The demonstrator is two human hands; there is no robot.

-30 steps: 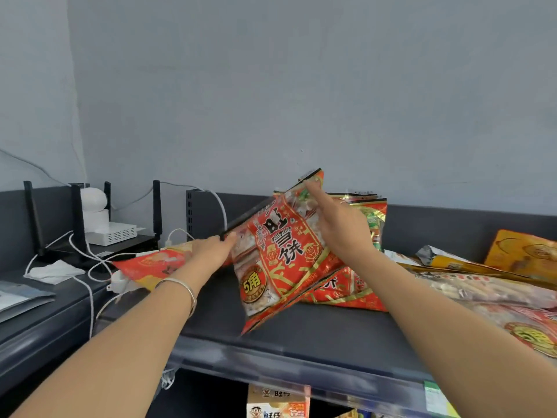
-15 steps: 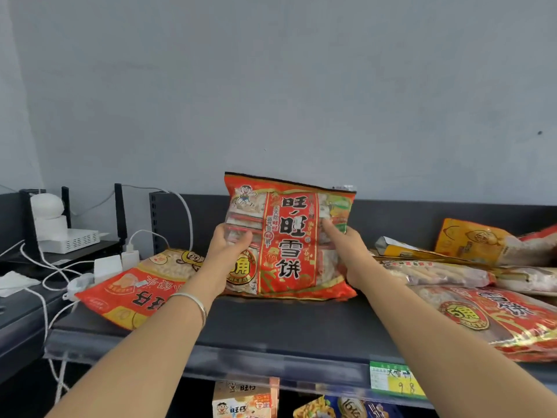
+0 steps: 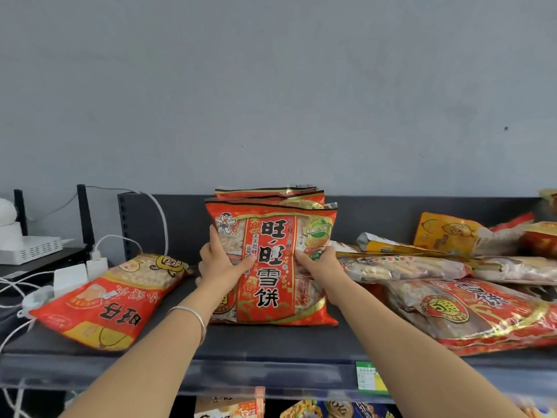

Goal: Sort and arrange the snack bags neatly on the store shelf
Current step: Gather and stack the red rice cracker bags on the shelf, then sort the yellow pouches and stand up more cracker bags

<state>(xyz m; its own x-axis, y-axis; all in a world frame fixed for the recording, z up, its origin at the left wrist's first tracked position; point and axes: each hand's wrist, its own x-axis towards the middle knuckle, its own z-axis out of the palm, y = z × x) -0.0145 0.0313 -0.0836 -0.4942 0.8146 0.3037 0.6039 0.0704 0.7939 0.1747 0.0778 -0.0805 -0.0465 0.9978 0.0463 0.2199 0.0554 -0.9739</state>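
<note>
A red rice-cracker bag (image 3: 271, 260) stands upright in the middle of the dark shelf (image 3: 271, 342), its printed face toward me. My left hand (image 3: 220, 267) grips its left side and my right hand (image 3: 316, 263) grips its right side. Behind it, more red bags (image 3: 271, 193) stand against the shelf's back panel, only their top edges showing. A red and yellow bag (image 3: 111, 300) lies flat at the left. To the right, several bags lie in a loose pile (image 3: 452, 282), red, clear and yellow.
Left of the shelf, a white router (image 3: 27, 248), plugs (image 3: 78, 273) and white cables sit on a lower dark surface. A green price tag (image 3: 369, 377) hangs on the shelf's front rail. More snack packs (image 3: 229, 405) show on the shelf below. A grey wall rises behind.
The red bag was tilted and held up in front of me; both hands have turned it upright and set it on the shelf in front of the standing bags.
</note>
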